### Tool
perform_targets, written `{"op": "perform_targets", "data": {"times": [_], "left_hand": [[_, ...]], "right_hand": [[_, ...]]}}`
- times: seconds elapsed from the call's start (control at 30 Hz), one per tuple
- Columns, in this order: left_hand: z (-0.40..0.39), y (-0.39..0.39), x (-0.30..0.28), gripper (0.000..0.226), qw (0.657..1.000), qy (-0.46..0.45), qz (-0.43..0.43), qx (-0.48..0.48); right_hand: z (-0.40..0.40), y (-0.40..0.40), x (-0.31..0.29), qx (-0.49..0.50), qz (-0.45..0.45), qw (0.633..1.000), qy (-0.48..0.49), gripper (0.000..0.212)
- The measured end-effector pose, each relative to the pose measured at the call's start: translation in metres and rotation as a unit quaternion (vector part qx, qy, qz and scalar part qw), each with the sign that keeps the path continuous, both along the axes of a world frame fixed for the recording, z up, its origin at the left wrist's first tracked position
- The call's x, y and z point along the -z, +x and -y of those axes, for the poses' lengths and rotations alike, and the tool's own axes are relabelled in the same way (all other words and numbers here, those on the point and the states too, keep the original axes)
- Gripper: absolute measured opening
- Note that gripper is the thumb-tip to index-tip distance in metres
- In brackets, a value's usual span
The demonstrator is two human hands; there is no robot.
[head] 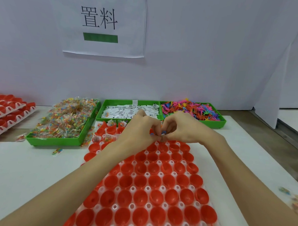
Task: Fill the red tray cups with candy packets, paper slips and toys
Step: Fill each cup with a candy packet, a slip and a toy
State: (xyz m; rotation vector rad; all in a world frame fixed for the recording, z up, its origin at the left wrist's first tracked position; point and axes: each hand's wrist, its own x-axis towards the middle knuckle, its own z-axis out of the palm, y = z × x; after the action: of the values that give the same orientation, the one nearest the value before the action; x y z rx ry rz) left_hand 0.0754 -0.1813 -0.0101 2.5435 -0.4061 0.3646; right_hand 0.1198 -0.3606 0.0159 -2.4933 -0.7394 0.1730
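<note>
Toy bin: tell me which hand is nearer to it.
Right. The right hand sits just in front of the toy bin; the left hand is farther left, before the paper-slip bin.

Tray of cups (pixel 152 186): centre of table (pixel 23 167), nearest the viewer. Behind it, in a row: bin of candy packets (pixel 62 124) at left, bin of paper slips (pixel 128 110) in the middle, bin of toys (pixel 192 109) at right. Stacked spare trays (pixel 6 111): far left. Both hands (pixel 139 129) (pixel 183 129): together above tray's far end. Loose packet (pixel 57 151): on table before candy bin. Wall sheet (pixel 101 23): above, behind bins.
</note>
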Motion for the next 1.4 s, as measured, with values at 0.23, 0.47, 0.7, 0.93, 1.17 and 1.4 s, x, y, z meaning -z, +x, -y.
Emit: {"op": "perform_targets", "data": {"times": [0.23, 0.47, 0.7, 0.93, 1.17, 1.4], "left_hand": [[-0.001, -0.003, -0.004, 0.01, 0.999, 0.031, 0.016, 0.031], [0.004, -0.004, -0.002, 0.013, 0.998, 0.048, 0.037, 0.028], [0.004, -0.001, 0.0, 0.019, 0.998, 0.054, 0.035, 0.025], [0.005, 0.0, 0.0, 0.017, 0.997, 0.058, 0.04, 0.024], [0.006, 0.003, 0.002, 0.01, 0.99, 0.119, 0.072, 0.031], [0.004, 0.001, 0.004, 0.014, 0.988, 0.133, 0.069, 0.034]], "right_hand": [[0.003, 0.001, -0.001, -0.015, -0.02, 1.0, -0.003, 0.01], [-0.005, -0.004, 0.002, 0.006, 0.023, 0.999, -0.04, 0.018], [-0.01, -0.006, 0.004, 0.013, 0.063, 0.995, -0.078, 0.005], [-0.008, -0.003, 0.006, 0.001, 0.049, 0.997, -0.065, 0.005], [-0.013, -0.006, 0.007, 0.004, 0.076, 0.995, -0.071, 0.005], [-0.011, -0.004, 0.005, 0.003, 0.072, 0.994, -0.085, 0.01]]}}
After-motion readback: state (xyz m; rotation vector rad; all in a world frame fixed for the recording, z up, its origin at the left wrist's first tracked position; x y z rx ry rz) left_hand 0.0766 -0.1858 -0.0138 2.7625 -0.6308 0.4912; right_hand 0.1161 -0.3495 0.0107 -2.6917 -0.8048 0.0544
